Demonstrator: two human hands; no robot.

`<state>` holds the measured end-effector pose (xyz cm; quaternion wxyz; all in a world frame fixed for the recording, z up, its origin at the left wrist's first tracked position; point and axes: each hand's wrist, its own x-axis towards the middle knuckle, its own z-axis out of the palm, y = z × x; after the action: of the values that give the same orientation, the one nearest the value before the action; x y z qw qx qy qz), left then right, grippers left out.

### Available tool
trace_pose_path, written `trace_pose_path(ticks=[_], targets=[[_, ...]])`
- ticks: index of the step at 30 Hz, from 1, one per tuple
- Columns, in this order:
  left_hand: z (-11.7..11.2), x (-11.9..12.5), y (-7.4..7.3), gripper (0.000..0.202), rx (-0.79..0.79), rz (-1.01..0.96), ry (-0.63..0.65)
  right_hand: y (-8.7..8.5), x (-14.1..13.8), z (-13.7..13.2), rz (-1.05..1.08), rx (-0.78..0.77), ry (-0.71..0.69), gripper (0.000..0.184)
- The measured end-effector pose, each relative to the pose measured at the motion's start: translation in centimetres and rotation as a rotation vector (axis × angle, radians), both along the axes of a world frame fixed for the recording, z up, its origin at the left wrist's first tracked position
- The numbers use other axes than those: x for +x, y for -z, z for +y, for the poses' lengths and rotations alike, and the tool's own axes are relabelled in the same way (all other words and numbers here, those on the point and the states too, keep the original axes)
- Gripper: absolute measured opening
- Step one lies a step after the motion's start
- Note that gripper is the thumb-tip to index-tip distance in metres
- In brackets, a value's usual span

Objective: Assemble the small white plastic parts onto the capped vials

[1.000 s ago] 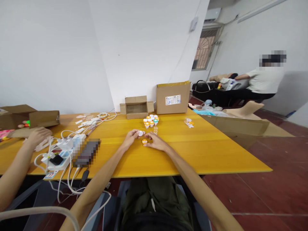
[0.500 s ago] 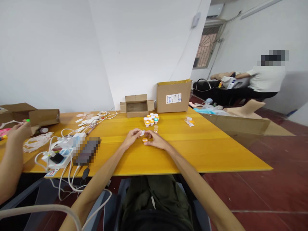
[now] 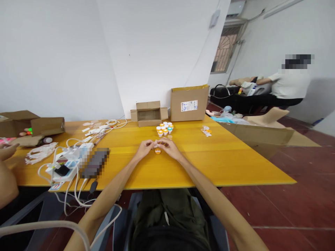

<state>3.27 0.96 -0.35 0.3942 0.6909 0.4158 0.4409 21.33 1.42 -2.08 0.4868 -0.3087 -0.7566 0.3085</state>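
My left hand [image 3: 144, 147] and my right hand [image 3: 168, 146] meet over the middle of the yellow table [image 3: 209, 157]. Their fingertips pinch together on a small white piece [image 3: 156, 142], held just above the tabletop. A small orange-topped cap [image 3: 157, 151] lies on the table right below the fingers, between the two hands. Behind them stands a cluster of several small pots with orange, white and teal lids [image 3: 164, 128]. Both hands are closed in a pinch.
Two open cardboard boxes, a small box [image 3: 148, 113] and a tall box [image 3: 189, 103], stand at the table's back. A power strip with white cables [image 3: 65, 164] and a dark phone [image 3: 94, 163] lie left. Another person's hand [image 3: 6, 151] is at far left. A seated person [image 3: 288, 87] is at back right.
My right hand has lifted off the orange-topped cap and joined the left hand on the white piece. The other person's hand at left drew back from the table.
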Motion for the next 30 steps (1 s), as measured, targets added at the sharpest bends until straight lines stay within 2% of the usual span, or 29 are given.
trace_pose_path(ticks=[17,30], targets=[[-0.1,-0.5,-0.2,0.057,-0.082,0.005,-0.011,0.4,0.0,0.6,0.023,-0.141,0.021,0.016],[0.0,-0.3,0.1,0.052,-0.053,0.028,0.002,1.0,0.2,1.0,0.107,-0.254,-0.071,0.024]])
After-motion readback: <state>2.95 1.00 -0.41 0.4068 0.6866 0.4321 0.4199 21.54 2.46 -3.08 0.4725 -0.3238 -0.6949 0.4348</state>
